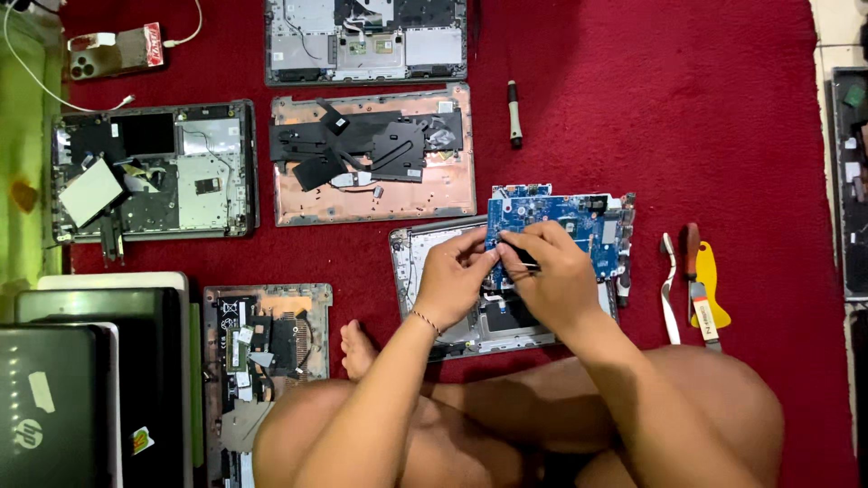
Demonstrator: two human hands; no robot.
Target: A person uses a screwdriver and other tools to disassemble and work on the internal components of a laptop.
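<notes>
stacked laptops (90, 380) lower left | left hand (457, 271) pinches blue board (561, 226) edge, frame centre | right hand (551, 271) grips small black part (523, 259) on board | open laptop shell (425, 262) beneath | screwdriver (692, 258) right, on red carpet (723, 117)

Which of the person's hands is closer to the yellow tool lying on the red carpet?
The right hand. It sits over the blue circuit board, just left of the yellow tool. The left hand is farther left, beyond the right hand.
</notes>
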